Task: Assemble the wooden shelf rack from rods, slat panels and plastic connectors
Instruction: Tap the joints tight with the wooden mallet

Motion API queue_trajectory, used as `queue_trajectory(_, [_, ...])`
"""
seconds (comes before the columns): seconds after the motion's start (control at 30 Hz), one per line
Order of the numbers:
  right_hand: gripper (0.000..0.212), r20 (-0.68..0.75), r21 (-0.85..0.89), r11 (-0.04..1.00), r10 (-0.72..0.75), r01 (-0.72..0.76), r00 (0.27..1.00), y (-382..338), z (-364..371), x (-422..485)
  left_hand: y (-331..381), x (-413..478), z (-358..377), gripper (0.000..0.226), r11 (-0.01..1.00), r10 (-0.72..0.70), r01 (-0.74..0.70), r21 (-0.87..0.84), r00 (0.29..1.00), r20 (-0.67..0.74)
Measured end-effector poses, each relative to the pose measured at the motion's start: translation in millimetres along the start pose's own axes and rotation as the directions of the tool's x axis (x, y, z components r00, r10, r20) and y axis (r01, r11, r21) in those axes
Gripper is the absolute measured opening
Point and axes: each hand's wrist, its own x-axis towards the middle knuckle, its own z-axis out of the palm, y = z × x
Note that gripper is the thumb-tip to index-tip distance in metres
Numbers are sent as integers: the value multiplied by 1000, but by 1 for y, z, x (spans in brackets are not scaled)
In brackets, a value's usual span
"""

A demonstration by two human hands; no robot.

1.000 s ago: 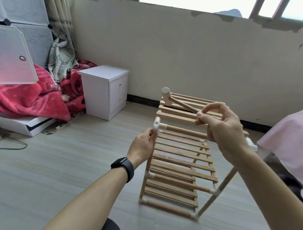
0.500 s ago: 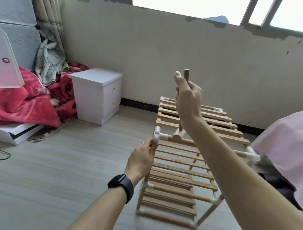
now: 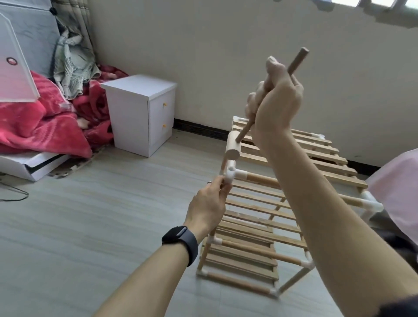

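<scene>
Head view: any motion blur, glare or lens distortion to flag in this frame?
Head view: right hand and mallet slightly motion-blurred; window along the top edge blown out; wide-angle bending toward the edges; rack and left hand reasonably sharp.

Pale grey wood-look plank floor [image 3: 95, 217], lit softly by daylight. Plain beige wall [image 3: 203, 56] behind, scuffed and chipped along its top edge below a window [image 3: 384, 2], with a dark skirting strip [image 3: 199, 129] at its foot. Small white bedside cabinet [image 3: 140, 113] with two drawers and yellow knobs, set close to that wall. Left of it, a heap of red blanket [image 3: 45, 126] with a grey-green patterned cloth [image 3: 72, 65] draped above. Striped curtain [image 3: 79, 22] in the corner. Translucent white panel [image 3: 13, 74] with a ring pull at far left. Pink fabric [image 3: 398, 192] at the right edge. Thin black cable [image 3: 15, 196] on the floor at left.
</scene>
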Motion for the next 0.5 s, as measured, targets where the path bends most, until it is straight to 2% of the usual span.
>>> queue_trajectory(0.1, [46, 63, -183, 982, 66, -53, 996, 12, -2, -18, 1, 0, 0, 32, 1000, -14, 14, -6, 1000, -15])
queue_trajectory(0.13, [45, 75, -171, 984, 72, -59, 995, 13, -2, -18, 1, -1, -1, 33, 1000, -6, 6, -10, 1000, -18])
queue_trajectory(0.23, [44, 1, 20, 1000, 23, -23, 1000, 10, -10, -16, -2, -1, 0, 38, 1000, -10, 9, -15, 1000, -9])
queue_trajectory(0.27, [43, 2, 15, 1000, 19, -19, 1000, 12, -13, -20, -2, -1, 0, 37, 1000, -20, 20, -9, 1000, -8])
queue_trajectory(0.4, [48, 48, -188, 979, 93, -82, 995, 14, -13, -32, -2, -1, -1, 34, 999, -48, 48, 16, 999, 8])
queue_trajectory(0.5, [52, 13, -113, 984, 143, -140, 990, -3, -30, -36, -4, -3, -1, 24, 999, -34, 34, 30, 999, 13])
